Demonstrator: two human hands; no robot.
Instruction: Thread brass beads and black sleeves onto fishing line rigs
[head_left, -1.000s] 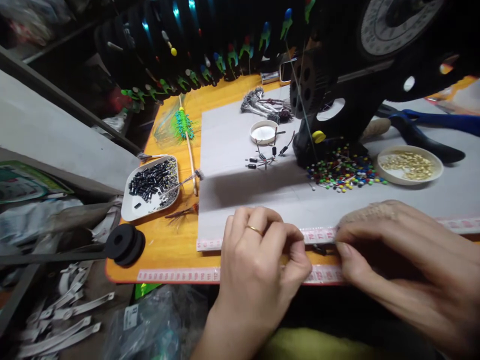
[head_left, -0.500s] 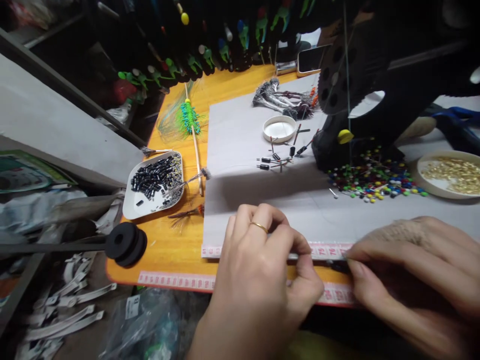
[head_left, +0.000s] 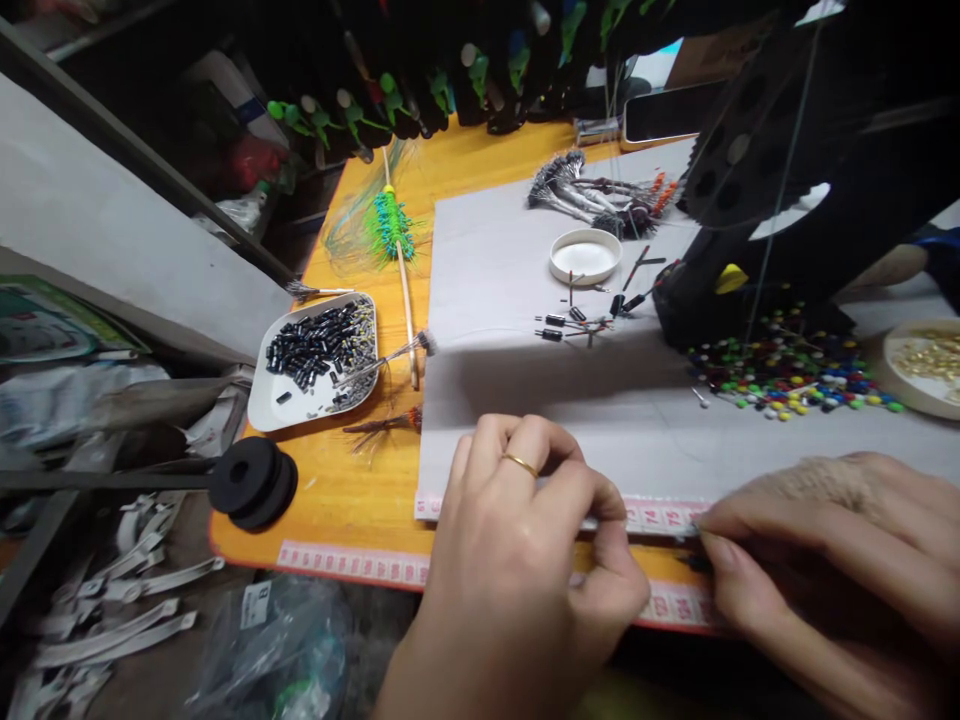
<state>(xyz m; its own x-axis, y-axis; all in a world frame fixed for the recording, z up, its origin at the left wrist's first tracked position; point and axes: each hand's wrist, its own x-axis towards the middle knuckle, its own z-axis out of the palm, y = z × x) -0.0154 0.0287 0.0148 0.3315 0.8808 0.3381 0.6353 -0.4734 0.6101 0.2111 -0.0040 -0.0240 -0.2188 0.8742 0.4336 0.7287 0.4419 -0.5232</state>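
My left hand (head_left: 536, 530), with a ring on it, is at the table's front edge. Its thumb and forefinger are pinched together over the pink measuring tape (head_left: 652, 516). To the right, my right hand (head_left: 832, 545) has its thumb and forefinger closed at the same tape. Whatever lies in either pinch is too small and covered to name. A small dark piece (head_left: 696, 562) shows just below the right fingertips. Beyond the hands, several black cylindrical pieces (head_left: 553, 321) with thin wires lie on the grey sheet (head_left: 487, 260). Coloured ball-headed pins (head_left: 795, 385) are heaped behind my right hand.
A white tray (head_left: 259, 400) of black cylinders stands left, near black discs (head_left: 251, 485). A shallow white dish (head_left: 585, 278), wire bundles (head_left: 592, 195) and a dish of gold-coloured parts (head_left: 892, 385) lie farther back. A dark machine (head_left: 742, 180) rises at right.
The view has shifted, so the table's contents appear farther right. Both hands keep their pinched shape, and the tape has slid rightward in view relative to them.
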